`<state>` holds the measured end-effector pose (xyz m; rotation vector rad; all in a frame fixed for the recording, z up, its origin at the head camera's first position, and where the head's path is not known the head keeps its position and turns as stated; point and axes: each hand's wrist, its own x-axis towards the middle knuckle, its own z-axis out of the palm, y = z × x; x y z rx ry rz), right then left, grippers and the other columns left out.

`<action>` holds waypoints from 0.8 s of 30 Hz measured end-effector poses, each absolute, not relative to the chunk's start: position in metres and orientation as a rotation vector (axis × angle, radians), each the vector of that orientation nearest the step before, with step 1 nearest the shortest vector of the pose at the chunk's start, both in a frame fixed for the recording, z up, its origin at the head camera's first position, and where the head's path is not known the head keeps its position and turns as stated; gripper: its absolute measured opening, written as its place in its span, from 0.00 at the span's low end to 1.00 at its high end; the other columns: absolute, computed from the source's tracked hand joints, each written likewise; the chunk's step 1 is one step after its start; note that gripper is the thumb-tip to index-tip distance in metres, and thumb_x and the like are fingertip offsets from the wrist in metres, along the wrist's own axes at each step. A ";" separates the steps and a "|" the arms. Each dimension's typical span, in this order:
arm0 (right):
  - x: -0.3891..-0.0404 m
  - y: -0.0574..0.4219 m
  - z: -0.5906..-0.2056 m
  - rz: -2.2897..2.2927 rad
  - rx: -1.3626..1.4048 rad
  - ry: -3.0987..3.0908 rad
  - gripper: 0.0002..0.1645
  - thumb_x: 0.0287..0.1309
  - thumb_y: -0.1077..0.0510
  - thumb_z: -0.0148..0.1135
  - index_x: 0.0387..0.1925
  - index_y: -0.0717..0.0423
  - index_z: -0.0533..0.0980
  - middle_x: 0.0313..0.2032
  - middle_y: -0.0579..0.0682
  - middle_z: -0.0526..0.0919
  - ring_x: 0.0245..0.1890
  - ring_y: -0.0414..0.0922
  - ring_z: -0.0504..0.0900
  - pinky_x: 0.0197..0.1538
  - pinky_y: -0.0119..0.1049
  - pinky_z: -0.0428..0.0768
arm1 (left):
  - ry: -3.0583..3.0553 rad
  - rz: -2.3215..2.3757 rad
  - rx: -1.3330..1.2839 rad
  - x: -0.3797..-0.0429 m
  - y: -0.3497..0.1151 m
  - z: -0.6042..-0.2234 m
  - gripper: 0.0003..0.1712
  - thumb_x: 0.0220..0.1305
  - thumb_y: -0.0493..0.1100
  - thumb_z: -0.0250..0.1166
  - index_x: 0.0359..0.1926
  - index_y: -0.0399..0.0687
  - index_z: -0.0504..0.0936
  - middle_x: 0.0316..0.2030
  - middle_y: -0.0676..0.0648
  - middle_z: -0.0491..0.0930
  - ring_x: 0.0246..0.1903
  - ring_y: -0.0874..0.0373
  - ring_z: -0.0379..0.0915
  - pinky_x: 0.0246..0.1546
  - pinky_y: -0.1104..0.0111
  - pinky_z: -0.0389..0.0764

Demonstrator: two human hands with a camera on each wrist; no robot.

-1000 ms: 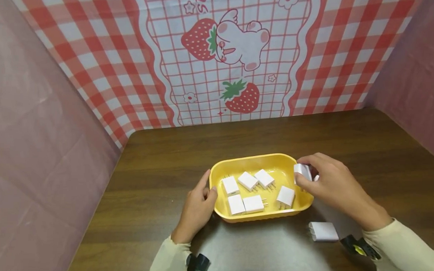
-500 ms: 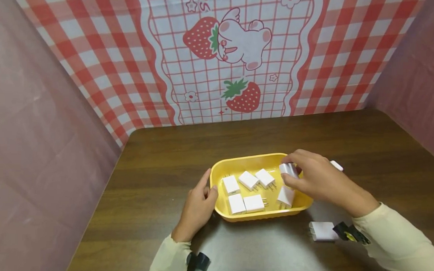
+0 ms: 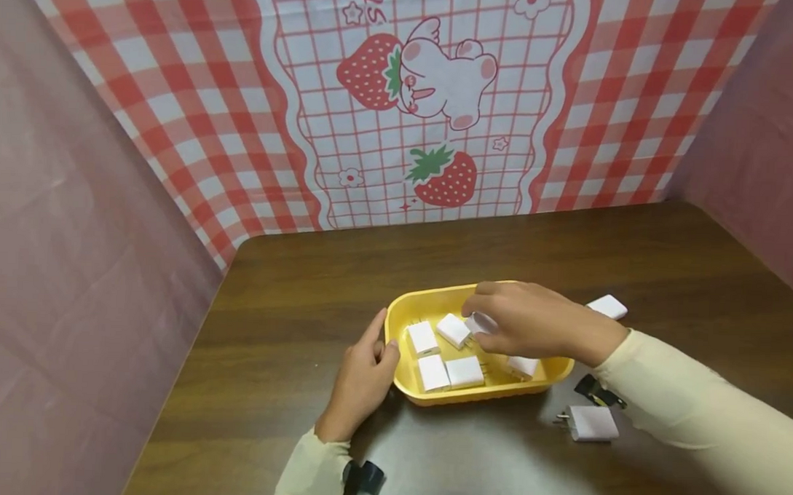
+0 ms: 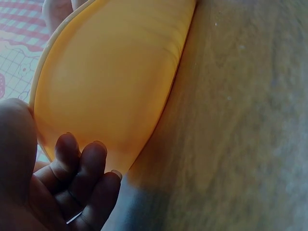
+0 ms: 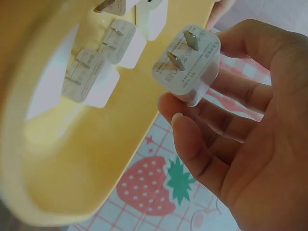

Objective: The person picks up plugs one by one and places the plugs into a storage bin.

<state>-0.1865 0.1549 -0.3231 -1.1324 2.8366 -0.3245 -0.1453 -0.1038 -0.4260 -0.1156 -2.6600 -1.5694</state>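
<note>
My left hand (image 3: 361,370) holds the left end of a yellow plastic basin (image 3: 404,393), its thumb by the rim. In the left wrist view, several of its fingertips (image 4: 98,149) lie against the outer wall. Over the basin, my right hand (image 3: 525,321) grips a white USB wall charger (image 5: 185,62) between thumb and fingers; its two flat prongs show in the right wrist view. Several similar chargers lie in the basin, among them a charger at the left (image 3: 422,339) and a charger near the front wall (image 3: 464,371). My right hand hides part of the basin's right half.
Two more chargers lie on the wooden table (image 3: 289,316): the nearer charger (image 3: 592,423) right of the basin, the farther charger (image 3: 607,307) behind my right forearm. A red-checked strawberry cloth (image 3: 441,96) hangs at the back, with pink drapes (image 3: 76,229) at the sides.
My right hand has moved left with its charger, from the basin's right rim to over its middle. The farther loose charger has come into view. My left hand has stayed on the basin.
</note>
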 end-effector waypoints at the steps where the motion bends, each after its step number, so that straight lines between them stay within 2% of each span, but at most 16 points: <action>1: -0.188 0.153 -0.324 -0.315 -1.150 2.832 0.21 0.55 0.51 0.70 0.50 0.53 0.83 0.40 0.45 0.81 0.33 0.40 0.75 0.38 0.38 0.80 | -2.659 -1.570 -0.123 -0.145 -0.103 -0.427 0.35 0.70 0.45 0.56 0.76 0.50 0.62 0.15 0.54 0.67 0.14 0.62 0.61 0.16 0.70 0.64; 9: -0.199 0.130 -0.328 -0.209 -1.249 2.770 0.19 0.57 0.52 0.68 0.49 0.54 0.83 0.42 0.48 0.81 0.34 0.41 0.77 0.41 0.42 0.81 | -2.635 -1.586 -0.145 -0.146 -0.104 -0.427 0.35 0.70 0.44 0.56 0.76 0.48 0.62 0.15 0.54 0.68 0.12 0.62 0.63 0.14 0.70 0.66; 15: -0.208 0.102 -0.330 -0.136 -1.297 2.687 0.19 0.57 0.54 0.66 0.50 0.55 0.83 0.40 0.49 0.79 0.30 0.42 0.75 0.38 0.40 0.80 | -2.636 -1.550 -0.150 -0.147 -0.106 -0.427 0.35 0.70 0.44 0.57 0.76 0.46 0.63 0.15 0.55 0.67 0.13 0.63 0.62 0.15 0.71 0.65; 24: -0.214 0.075 -0.331 0.049 -1.487 2.623 0.11 0.53 0.57 0.67 0.41 0.53 0.82 0.37 0.51 0.77 0.29 0.43 0.75 0.33 0.40 0.78 | -2.638 -1.544 -0.169 -0.147 -0.104 -0.427 0.35 0.70 0.44 0.56 0.76 0.46 0.62 0.14 0.56 0.67 0.13 0.64 0.61 0.15 0.71 0.64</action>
